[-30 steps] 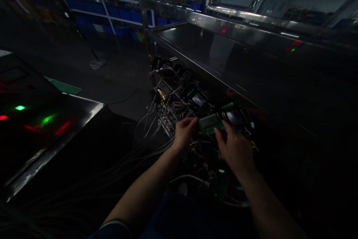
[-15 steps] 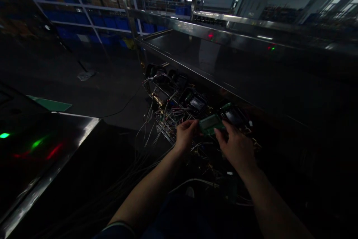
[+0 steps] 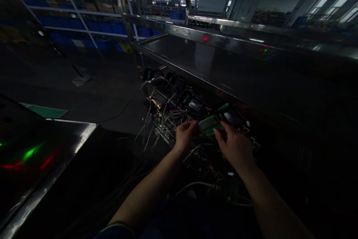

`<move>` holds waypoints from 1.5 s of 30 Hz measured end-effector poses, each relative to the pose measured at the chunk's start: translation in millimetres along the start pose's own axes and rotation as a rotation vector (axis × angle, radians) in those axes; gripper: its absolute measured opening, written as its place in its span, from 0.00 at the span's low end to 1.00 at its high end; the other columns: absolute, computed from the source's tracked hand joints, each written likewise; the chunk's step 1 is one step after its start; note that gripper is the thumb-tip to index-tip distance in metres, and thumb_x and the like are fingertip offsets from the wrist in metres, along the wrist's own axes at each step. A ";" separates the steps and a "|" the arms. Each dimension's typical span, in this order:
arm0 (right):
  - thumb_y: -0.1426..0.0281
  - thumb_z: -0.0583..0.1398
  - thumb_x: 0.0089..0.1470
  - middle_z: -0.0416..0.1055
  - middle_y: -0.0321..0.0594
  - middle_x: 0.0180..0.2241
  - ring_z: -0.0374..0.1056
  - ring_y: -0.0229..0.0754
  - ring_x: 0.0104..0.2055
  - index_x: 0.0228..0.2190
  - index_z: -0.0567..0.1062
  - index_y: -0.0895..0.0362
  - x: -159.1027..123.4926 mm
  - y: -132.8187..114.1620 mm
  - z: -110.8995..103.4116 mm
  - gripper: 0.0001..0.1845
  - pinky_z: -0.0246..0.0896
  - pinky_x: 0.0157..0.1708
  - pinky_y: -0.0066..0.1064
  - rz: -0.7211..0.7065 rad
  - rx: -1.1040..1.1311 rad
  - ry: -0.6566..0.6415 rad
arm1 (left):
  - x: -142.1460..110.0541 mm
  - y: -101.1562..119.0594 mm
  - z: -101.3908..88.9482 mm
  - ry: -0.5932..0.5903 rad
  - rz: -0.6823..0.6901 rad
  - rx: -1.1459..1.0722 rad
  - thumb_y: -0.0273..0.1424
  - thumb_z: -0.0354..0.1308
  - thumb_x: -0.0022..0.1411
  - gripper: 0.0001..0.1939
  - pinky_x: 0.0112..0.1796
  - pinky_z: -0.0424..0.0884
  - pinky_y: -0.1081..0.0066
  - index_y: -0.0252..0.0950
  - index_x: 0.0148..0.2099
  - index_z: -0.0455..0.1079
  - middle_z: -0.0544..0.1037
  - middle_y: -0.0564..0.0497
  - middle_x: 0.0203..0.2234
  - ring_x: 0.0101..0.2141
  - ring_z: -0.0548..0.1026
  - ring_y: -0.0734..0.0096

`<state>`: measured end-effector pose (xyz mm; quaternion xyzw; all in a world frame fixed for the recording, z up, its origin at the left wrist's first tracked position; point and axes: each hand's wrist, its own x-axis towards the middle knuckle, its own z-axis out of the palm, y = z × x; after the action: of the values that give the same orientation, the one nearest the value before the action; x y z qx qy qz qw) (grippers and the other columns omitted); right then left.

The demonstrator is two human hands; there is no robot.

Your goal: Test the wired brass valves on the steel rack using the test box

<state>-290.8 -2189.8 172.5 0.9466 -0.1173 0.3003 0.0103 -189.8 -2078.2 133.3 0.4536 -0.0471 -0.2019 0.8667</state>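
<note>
Between my two hands is a green circuit board with a grey rectangular display on it. My left hand pinches its left edge. On the right side, the thumb and fingers of my right hand grip the board. Just behind it lies an open black housing, partly hidden by my right hand. Another black housing sits further left, with bundles of thin wires beside it. Brass-coloured fittings show dimly among the wires.
A metal cart's upper shelf overhangs the housings, with a tubular handle at its far end. At the left stands a shiny metal surface beside a green sheet. Loose cables hang down. Racks with blue bins stand behind.
The view has shifted slightly, so the cart and background sit a little further left and lower. Both hands keep their hold on the circuit board, which looks tilted slightly differently.
</note>
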 end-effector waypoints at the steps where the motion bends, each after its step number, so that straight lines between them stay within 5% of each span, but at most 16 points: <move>1: 0.61 0.47 0.61 0.76 0.51 0.36 0.73 0.47 0.31 0.45 0.72 0.64 -0.1 -0.6 -0.1 0.24 0.64 0.26 0.34 0.002 -0.006 -0.003 | -0.1 0.3 -0.6 0.001 0.000 0.002 0.41 0.69 0.36 0.21 0.21 0.66 0.74 0.30 0.27 0.71 0.70 0.55 0.16 0.17 0.67 0.79; 16: 0.61 0.47 0.61 0.76 0.50 0.36 0.74 0.47 0.32 0.46 0.71 0.63 -0.9 -0.5 3.5 0.23 0.64 0.27 0.34 -0.014 -0.010 0.017 | -0.5 0.4 -3.6 0.000 -0.002 0.003 0.37 0.68 0.41 0.16 0.21 0.66 0.74 0.30 0.27 0.71 0.69 0.55 0.16 0.17 0.66 0.79; 45: 0.62 0.50 0.59 0.76 0.50 0.36 0.74 0.48 0.32 0.45 0.71 0.63 0.4 -3.4 5.2 0.20 0.63 0.26 0.34 0.021 -0.034 -0.009 | 0.4 -1.4 -5.7 -0.008 0.014 -0.025 0.42 0.69 0.36 0.21 0.20 0.67 0.74 0.30 0.27 0.72 0.69 0.55 0.16 0.17 0.66 0.79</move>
<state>-286.7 -2187.0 168.7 0.9463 -0.1323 0.2940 0.0230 -188.4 -2074.8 128.9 0.4416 -0.0513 -0.1984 0.8735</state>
